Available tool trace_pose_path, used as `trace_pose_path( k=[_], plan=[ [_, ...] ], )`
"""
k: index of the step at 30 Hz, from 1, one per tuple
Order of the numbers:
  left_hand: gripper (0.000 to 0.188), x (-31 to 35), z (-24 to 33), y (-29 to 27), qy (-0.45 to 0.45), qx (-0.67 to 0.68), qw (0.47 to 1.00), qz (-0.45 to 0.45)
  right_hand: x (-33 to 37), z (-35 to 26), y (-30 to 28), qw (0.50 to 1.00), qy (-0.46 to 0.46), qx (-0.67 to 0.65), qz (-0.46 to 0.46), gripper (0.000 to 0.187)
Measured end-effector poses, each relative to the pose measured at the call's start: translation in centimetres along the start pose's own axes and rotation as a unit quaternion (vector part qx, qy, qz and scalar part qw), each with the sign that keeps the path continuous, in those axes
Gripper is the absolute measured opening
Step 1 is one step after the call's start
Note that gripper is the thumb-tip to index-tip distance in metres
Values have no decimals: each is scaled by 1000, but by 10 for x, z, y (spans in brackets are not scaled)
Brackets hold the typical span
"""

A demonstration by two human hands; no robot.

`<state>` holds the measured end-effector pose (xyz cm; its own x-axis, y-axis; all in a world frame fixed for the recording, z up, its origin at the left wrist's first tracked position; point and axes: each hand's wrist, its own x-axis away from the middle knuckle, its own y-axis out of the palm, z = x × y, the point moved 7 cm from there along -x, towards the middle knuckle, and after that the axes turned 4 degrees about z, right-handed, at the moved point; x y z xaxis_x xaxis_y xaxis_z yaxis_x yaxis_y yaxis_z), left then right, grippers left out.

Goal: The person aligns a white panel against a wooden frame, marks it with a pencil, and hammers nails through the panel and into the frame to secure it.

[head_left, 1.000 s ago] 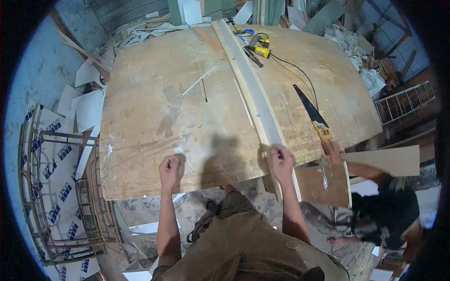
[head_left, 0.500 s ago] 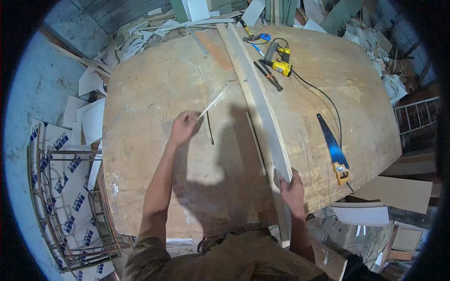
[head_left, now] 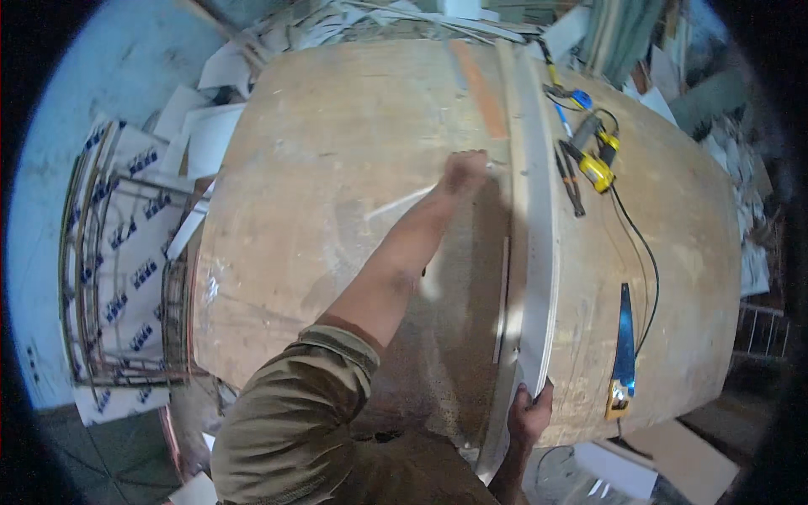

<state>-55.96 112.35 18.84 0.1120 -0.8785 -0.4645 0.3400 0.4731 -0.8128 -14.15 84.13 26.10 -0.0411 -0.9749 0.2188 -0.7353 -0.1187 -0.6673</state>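
Observation:
A long board (head_left: 539,210) with a pale grey face runs away from me across the wooden worktop (head_left: 311,151). My right hand (head_left: 528,414) is closed around its near end. My left hand (head_left: 466,172) is a fist just left of the board, beside the pale wooden batten (head_left: 507,76) along it. A thin white strip (head_left: 400,203), blurred, passes behind my forearm in line with that fist and seems held in it. A narrow strip (head_left: 502,307) lies along the board's left side. Only the tip of a dark thin object (head_left: 423,272) shows beside my left forearm.
Right of the board lie pincers (head_left: 570,181), a yellow air nailer (head_left: 597,172) with a hose, a hammer (head_left: 551,71) and a handsaw (head_left: 624,345). An orange-brown strip (head_left: 484,93) lies at the far side. Metal frames (head_left: 126,181) and offcuts surround the worktop.
The view has turned, so the worktop sits differently. My left hand has gone across to the board with the white strip. My right hand still grips the board's near end.

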Motion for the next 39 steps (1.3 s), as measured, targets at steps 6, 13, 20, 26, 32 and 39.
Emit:
trace_pose_path(
  k=[6, 13, 20, 26, 32, 39],
  plan=[
    [13, 73, 93, -173, -88, 117, 988, -41, -4, 9, 3, 990, -138, -29, 30, 49],
    [23, 364, 184, -266, -269, 412, 862, -121, 71, -110, 45, 938, -274, -146, -153, 50],
    [35, 509, 224, -313, -314, 422, 850, 25, 237, -126, 131, 814, -376, -35, -442, 31],
    [37, 635, 243, -371, -397, 400, 818, 115, 335, -97, 160, 721, -348, 80, -594, 43],
    [37, 701, 277, -398, -356, 408, 833, 110, 380, -23, 162, 708, -201, 51, -675, 42],
    [37, 744, 328, -400, -308, 407, 855, 94, 424, 39, 139, 714, -103, 53, -690, 42]
  ],
)
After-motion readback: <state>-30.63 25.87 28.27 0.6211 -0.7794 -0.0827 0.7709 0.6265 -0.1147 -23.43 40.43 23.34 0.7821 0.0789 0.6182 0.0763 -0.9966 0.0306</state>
